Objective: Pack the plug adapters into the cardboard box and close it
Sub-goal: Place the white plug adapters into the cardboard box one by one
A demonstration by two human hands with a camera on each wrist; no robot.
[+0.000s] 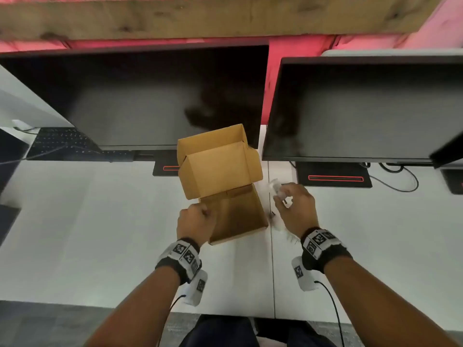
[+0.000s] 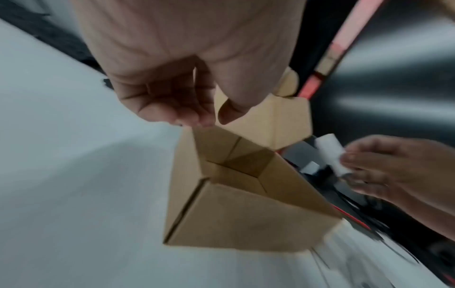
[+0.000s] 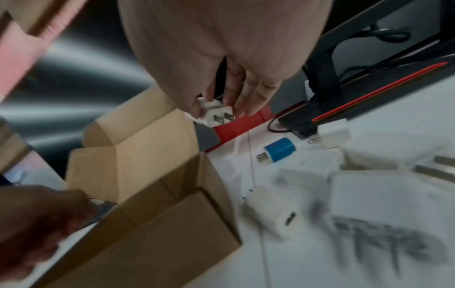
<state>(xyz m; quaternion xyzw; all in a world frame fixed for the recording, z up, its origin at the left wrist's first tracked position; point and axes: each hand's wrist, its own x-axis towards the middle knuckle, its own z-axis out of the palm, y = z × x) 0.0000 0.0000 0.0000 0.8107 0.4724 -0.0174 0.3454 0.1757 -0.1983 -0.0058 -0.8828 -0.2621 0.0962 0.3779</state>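
Cardboard box (image 1: 235,214), one: open, lid flaps raised, standing on the white worktop (image 1: 100,221) about midway along it, nearer the far edge than the near one, in front of the monitors. The interior shows bare cardboard where visible.

Left hand (image 1: 194,225), one: fingers (image 2: 172,109) curled, pinching the box's left wall at its rim.

Right hand (image 1: 295,209), one: just right of the box, fingers (image 3: 242,97) and thumb pinching a white plug adapter (image 3: 214,115), two flat prongs showing.

Loose adapters on the worktop right of the box, right wrist view: one blue adapter (image 3: 279,150); one small white adapter (image 3: 273,212) with a USB port; one white pronged adapter (image 3: 333,134) by a monitor foot. Further white blocks to the right are motion-blurred; their count cannot be told. In the head view most of this group is hidden beneath the right hand.

Monitors: two, left monitor (image 1: 140,96) and right monitor (image 1: 363,108), screens dark. Keyboard (image 1: 62,144), one, partly hidden behind the left monitor.
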